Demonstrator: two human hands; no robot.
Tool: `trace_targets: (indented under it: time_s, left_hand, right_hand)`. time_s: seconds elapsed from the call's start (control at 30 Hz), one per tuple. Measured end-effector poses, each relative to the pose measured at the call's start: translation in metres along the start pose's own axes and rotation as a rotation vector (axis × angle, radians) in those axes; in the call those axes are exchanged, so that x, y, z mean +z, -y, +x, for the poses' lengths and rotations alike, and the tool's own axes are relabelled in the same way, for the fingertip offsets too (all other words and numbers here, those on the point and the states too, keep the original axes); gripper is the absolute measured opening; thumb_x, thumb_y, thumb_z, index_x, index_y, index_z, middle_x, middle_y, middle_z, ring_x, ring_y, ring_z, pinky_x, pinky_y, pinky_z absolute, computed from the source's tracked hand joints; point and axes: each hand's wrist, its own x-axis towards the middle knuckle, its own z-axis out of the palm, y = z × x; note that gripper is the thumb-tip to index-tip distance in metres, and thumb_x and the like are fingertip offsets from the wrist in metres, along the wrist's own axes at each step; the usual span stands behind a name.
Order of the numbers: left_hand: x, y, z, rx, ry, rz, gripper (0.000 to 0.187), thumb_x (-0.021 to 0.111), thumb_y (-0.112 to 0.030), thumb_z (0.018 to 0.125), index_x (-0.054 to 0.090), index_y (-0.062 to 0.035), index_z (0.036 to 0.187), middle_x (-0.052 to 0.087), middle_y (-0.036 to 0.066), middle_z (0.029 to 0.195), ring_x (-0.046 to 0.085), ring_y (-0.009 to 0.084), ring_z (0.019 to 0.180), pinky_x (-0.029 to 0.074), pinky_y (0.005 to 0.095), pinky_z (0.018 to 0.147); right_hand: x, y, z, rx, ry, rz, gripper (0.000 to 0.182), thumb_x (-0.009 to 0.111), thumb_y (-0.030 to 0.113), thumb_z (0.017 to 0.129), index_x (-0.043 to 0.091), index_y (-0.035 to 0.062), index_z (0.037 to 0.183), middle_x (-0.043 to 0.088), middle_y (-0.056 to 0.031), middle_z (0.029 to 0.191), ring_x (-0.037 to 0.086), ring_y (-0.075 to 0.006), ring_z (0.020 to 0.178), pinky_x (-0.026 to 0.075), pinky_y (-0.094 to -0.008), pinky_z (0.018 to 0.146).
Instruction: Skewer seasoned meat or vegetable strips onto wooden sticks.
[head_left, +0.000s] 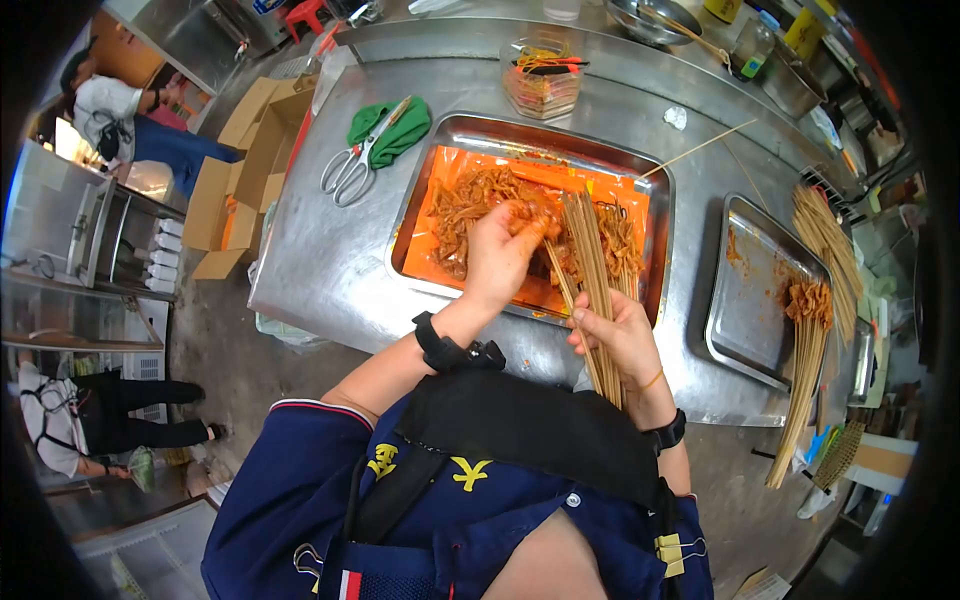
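My right hand [622, 340] is closed round a bundle of bamboo skewers [590, 250] whose upper ends lean over a metal tray [412, 205]. One separate skewer slants from that hand up to my left fingers. My left hand [500, 255], sauce on its fingertips, pinches a reddish, sauce-coated piece of food [545, 222] at the skewer's tip. Orange sheeting [420, 255] lines the tray. A heap of sauced food strips [470, 205], perhaps meat, lies on it left of my fingers. Some coated skewer ends [622, 235] show beside the bundle.
Scissors [350, 172] rest on a green cloth [405, 135] at the left. A clear tub [540, 85] stands behind the tray. To the right, a second tray [722, 290] holds loaded skewers [805, 350], beside loose skewers [825, 235]. Two people and a cardboard box [235, 190] are left.
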Motion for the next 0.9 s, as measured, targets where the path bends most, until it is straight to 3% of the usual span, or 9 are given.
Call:
trace_targets:
  time_s: [0.3,0.53,0.63,0.83,0.9]
  left_hand:
    - [-0.004,-0.002,0.011,0.095,-0.165,0.002,0.010,0.058,-0.004,0.082,0.057,0.0017,0.090,0.061,0.002,0.079,0.055,0.0066,0.068,0.045,0.0220,0.061]
    - [-0.015,0.000,0.028,-0.192,-0.110,-0.270,0.012,0.054,-0.004,0.083,0.055,0.0008,0.094,0.062,0.006,0.081,0.058,0.0120,0.063,0.048,0.0233,0.055]
    - [-0.028,-0.001,0.034,-0.373,-0.016,-0.329,0.016,0.053,-0.008,0.085,0.056,-0.0010,0.098,0.062,0.007,0.090,0.061,0.0156,0.079,0.050,0.0296,0.069]
    - [-0.030,0.011,0.032,-0.691,-0.051,-0.490,0.017,0.051,-0.013,0.087,0.057,-0.0021,0.097,0.063,0.007,0.087,0.060,0.0168,0.077,0.050,0.0300,0.062]
    - [-0.025,0.010,0.027,-0.644,-0.010,-0.423,0.016,0.050,-0.013,0.087,0.057,-0.0024,0.098,0.063,0.007,0.086,0.060,0.0161,0.076,0.050,0.0294,0.060]
  right_hand:
    - [0.002,0.001,0.000,0.014,0.005,-0.010,0.013,0.059,0.008,0.083,0.053,0.0027,0.093,0.058,-0.0068,0.077,0.059,-0.0114,0.060,0.050,-0.0218,0.051]
    - [0.001,0.003,-0.001,0.012,0.031,-0.008,0.013,0.059,0.008,0.083,0.053,0.0029,0.093,0.059,-0.0061,0.077,0.058,-0.0102,0.059,0.049,-0.0217,0.050]
    - [-0.003,0.002,-0.001,-0.001,0.061,0.013,0.013,0.059,0.008,0.083,0.053,0.0029,0.093,0.059,-0.0061,0.077,0.058,-0.0099,0.059,0.048,-0.0216,0.050]
    - [-0.003,0.002,-0.001,-0.007,0.079,0.038,0.013,0.059,0.009,0.083,0.053,0.0030,0.093,0.059,-0.0061,0.076,0.058,-0.0099,0.058,0.048,-0.0215,0.050]
    - [-0.003,0.002,-0.001,-0.016,0.081,0.049,0.013,0.060,0.009,0.083,0.053,0.0031,0.093,0.059,-0.0060,0.076,0.057,-0.0100,0.058,0.048,-0.0216,0.049]
